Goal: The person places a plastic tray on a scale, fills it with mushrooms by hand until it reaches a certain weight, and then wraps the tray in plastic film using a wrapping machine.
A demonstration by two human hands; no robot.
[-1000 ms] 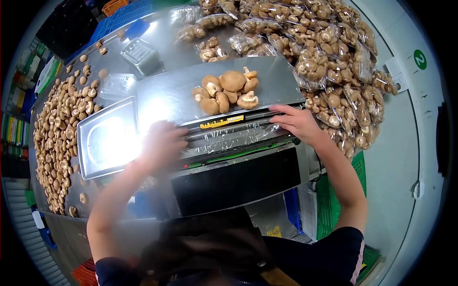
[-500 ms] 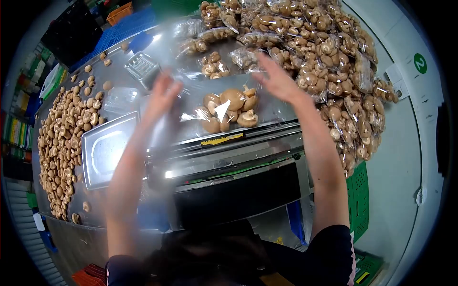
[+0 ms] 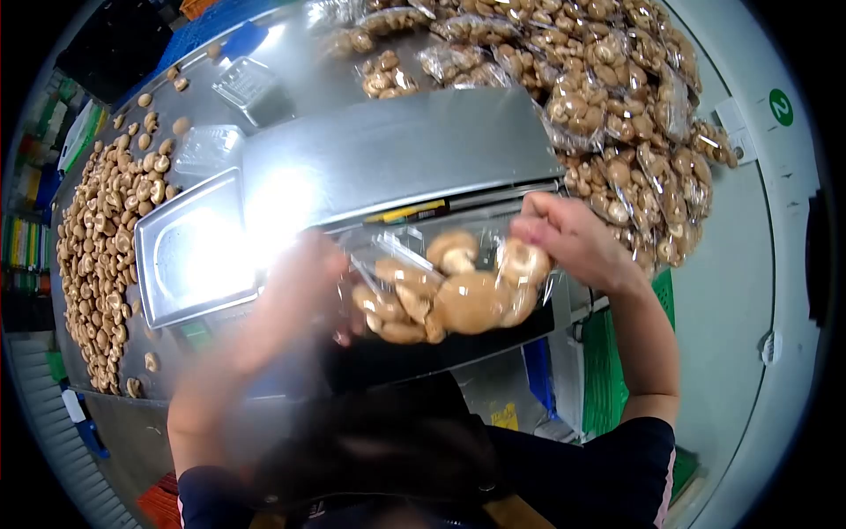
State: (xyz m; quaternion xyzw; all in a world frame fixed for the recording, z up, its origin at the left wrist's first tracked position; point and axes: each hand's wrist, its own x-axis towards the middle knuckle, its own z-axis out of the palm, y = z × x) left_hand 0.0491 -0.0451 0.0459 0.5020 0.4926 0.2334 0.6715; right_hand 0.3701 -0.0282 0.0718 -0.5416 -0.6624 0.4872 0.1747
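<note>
A clear-film pack of mushrooms (image 3: 476,301) hangs in front of me, over the near edge of the metal machine (image 3: 405,145). My right hand (image 3: 568,236) is closed, pinching the film at the pack's upper right corner. At the left end, my left hand (image 3: 308,278) is blurred but closes on the film there, part of its grip hidden. Several brown-capped mushrooms lie inside the film, some with stems showing. The machine's flat top is bare metal.
Loose mushrooms (image 3: 101,264) cover the table's left side, beside a metal tray (image 3: 189,251). Clear plastic trays (image 3: 211,150) lie behind it. Wrapped mushroom packs (image 3: 608,115) are piled at the right and back. Green crates (image 3: 608,361) stand low at the right.
The mushroom pack has come off the machine's top toward me and is lifted. Both hands, apart from it earlier and open at least on the right, now hold its two ends.
</note>
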